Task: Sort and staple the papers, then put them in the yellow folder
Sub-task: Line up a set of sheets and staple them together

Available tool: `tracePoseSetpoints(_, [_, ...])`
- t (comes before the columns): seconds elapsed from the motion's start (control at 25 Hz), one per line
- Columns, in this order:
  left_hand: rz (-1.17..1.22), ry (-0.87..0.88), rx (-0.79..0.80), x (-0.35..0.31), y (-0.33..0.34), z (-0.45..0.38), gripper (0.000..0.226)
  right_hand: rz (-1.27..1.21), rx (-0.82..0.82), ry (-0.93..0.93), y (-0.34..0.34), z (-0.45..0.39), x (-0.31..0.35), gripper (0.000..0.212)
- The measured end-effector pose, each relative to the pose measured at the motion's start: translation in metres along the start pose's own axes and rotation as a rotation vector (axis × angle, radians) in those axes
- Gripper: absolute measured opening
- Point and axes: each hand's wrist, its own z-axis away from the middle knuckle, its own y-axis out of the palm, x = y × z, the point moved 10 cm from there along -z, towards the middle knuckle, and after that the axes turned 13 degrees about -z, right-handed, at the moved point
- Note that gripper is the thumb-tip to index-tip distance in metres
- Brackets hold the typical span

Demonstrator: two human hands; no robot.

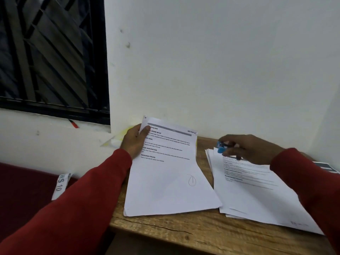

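— What is held by the left hand (135,142)?

— A thin stapled set of white printed papers (169,173) is pinched at its top left corner, with the thumb on top. A staple can be seen at that corner. The bottom of the set lies on the brown wooden desk (184,230), and the top is lifted toward the white wall (220,61).

— And the right hand (252,149)?

— A small blue stapler (221,146) is gripped by its curled fingers. It is held just above the top of a loose stack of white printed papers (257,196), which lies on the desk to the right of the stapled set.

— Where is the yellow folder?

— Something see-through and yellow (117,137) is seen behind the left hand, left of the stapled set, against the wall. It cannot be told for sure that it is the folder.
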Motion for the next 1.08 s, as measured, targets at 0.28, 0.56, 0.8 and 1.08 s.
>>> tracePoseSetpoints(0.28, [0.025,0.049,0.03,-0.004,0.01,0.001,0.042,0.107,-0.138,-0.33,-0.018,-0.095,0.125,0.031])
tracePoseSetpoints(0.56, [0.003,0.107,0.035,-0.011,0.015,0.003,0.032,0.243,-0.014,-0.318,0.016,-0.14,0.158,0.035])
tracePoseSetpoints(0.8, [-0.038,0.142,0.017,-0.015,0.015,0.003,0.026,0.262,0.015,-0.317,0.017,-0.141,0.162,0.032])
tracePoseSetpoints(1.08, [-0.166,0.203,-0.02,-0.021,0.011,0.006,0.029,0.371,0.022,-0.329,0.027,-0.139,0.17,0.034])
